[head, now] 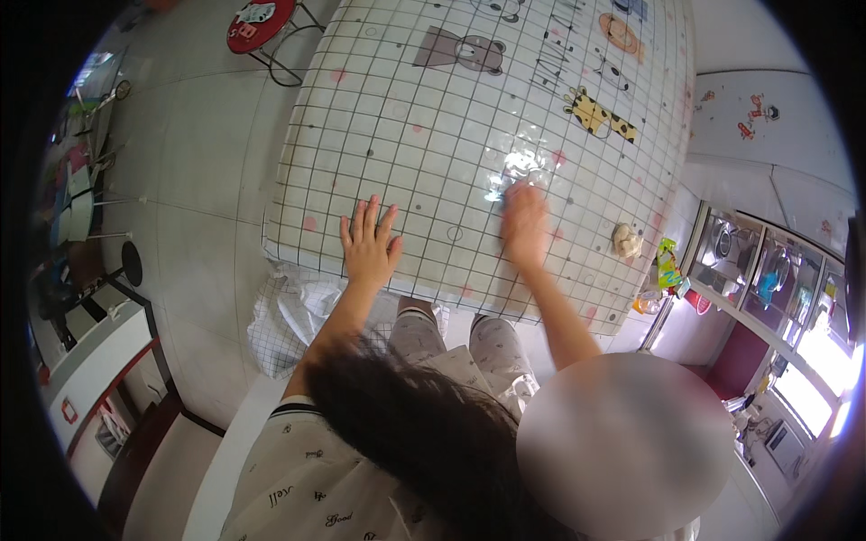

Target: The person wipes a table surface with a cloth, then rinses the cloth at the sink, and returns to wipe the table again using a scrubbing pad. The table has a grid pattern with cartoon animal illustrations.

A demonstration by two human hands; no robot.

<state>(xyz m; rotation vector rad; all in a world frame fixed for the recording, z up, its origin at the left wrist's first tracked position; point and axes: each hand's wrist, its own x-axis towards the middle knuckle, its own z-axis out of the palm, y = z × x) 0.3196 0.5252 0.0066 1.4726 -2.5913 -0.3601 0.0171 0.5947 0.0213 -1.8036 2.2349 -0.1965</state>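
My left hand (369, 249) lies palm down on the checked plastic tablecloth (419, 176), near the table's front edge, with its fingers apart and nothing in it. Farther right, my right hand (526, 226) is at the tablecloth beside a bright patch of glare. Motion blur hides its fingers, so I cannot tell whether anything is under or in it. A small crumpled cream-coloured lump (628, 241) sits to the right of that hand, near the table's right side. Printed animals, among them a giraffe (599, 116) and a bear (477, 54), decorate the cloth.
A red round stool (260, 26) with small items on it stands beyond the table's left side. At the right are a green packet (668, 264), a red basket (698, 301) and a glass-fronted cabinet (764, 264). Bunched checked cloth (281, 324) hangs below the front-left corner.
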